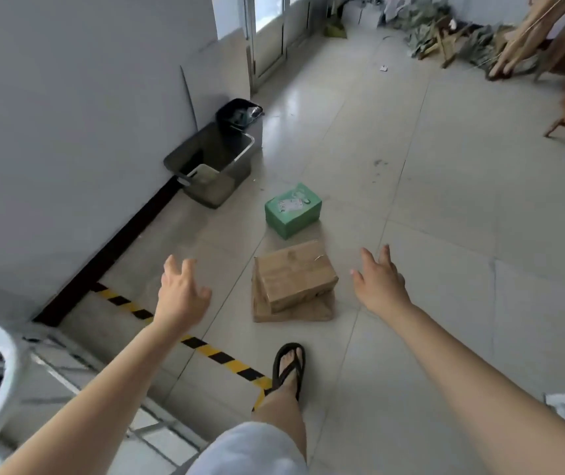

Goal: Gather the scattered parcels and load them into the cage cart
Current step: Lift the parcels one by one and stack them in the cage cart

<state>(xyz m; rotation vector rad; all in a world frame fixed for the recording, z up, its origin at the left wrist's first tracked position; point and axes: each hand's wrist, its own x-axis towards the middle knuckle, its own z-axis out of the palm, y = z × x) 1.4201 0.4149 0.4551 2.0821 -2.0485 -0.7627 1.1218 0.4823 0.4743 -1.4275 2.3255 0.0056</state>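
I'm at the pick-up step: my left hand (181, 293) and right hand (382, 282) hover spread and empty either side of the brown cardboard box (296, 275). It sits on a flat brown paper parcel (295, 311) on the floor, with a green printed carton (293, 209) just beyond. Next, I judge, both palms must clamp the box's sides.

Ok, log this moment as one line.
left hand: open, empty | right hand: open, empty | brown parcels: stacked, between hands | green box: floor, beyond
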